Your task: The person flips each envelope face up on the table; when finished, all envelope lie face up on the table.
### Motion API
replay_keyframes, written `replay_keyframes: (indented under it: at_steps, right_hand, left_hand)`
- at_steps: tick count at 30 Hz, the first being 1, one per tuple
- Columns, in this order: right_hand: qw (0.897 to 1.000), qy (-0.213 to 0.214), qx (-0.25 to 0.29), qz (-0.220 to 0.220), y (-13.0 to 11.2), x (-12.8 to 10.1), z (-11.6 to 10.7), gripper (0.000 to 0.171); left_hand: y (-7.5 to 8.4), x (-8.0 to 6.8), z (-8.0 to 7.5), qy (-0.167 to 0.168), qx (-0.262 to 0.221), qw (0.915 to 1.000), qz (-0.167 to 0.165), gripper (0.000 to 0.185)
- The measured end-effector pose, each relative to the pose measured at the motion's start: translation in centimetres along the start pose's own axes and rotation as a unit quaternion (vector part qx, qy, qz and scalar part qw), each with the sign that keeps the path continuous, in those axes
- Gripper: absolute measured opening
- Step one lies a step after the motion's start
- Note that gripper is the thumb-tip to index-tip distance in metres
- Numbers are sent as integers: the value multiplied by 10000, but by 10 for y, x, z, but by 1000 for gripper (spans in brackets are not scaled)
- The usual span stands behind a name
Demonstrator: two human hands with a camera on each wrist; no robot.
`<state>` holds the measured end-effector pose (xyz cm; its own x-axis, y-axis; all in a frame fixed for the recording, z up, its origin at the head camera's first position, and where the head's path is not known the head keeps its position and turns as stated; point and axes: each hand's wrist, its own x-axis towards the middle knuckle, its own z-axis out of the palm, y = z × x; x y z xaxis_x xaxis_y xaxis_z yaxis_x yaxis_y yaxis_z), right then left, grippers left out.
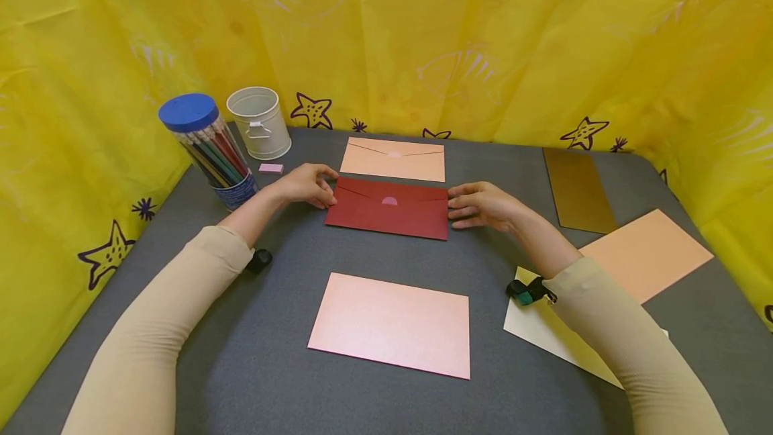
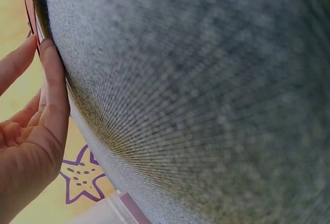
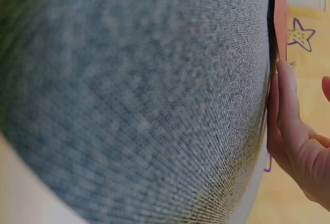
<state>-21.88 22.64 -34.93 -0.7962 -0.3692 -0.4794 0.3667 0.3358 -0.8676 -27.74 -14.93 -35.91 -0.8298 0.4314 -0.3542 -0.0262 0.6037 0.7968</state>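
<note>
A dark red envelope with a pale round seal on its flap lies crosswise between both hands. At its left end, my left hand pinches the edge between thumb and finger, as the left wrist view also shows beside the envelope's edge. My right hand has its fingers extended against the right end; in the right wrist view a fingertip meets the envelope's corner, the thumb standing apart. Just behind is a peach envelope, flap side up. Nearer the body lies a pale pink envelope, plain side up.
Under the right forearm lies a pale yellow envelope, with another peach envelope and a brown-gold one beyond. At back left stand a tub of pencils, a white bucket and a pink eraser. Yellow cloth surrounds the grey table.
</note>
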Motion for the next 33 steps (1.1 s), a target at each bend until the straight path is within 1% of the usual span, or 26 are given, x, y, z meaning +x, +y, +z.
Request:
replay_keyframes:
  at_steps: [5, 10, 19, 28, 33]
  right_hand:
    - [10000, 1, -2, 26, 0, 1, 0, 53]
    - [10000, 2, -9, 9, -1, 1, 0, 53]
    - [10000, -31, -12, -7, 0, 1, 1, 54]
    - [10000, 0, -24, -50, 0, 0, 1, 52]
    - [9999, 54, -92, -47, 1, -1, 0, 50]
  left_hand:
    - [3, -2, 1, 102, 209, 9997, 44, 66]
    - [3, -2, 1, 152, 285, 9994, 79, 67]
    - [4, -2, 1, 40, 477, 9989, 12, 66]
    - [4, -2, 1, -70, 446, 9990, -15, 65]
    - [6, -1, 1, -68, 439, 9990, 11, 64]
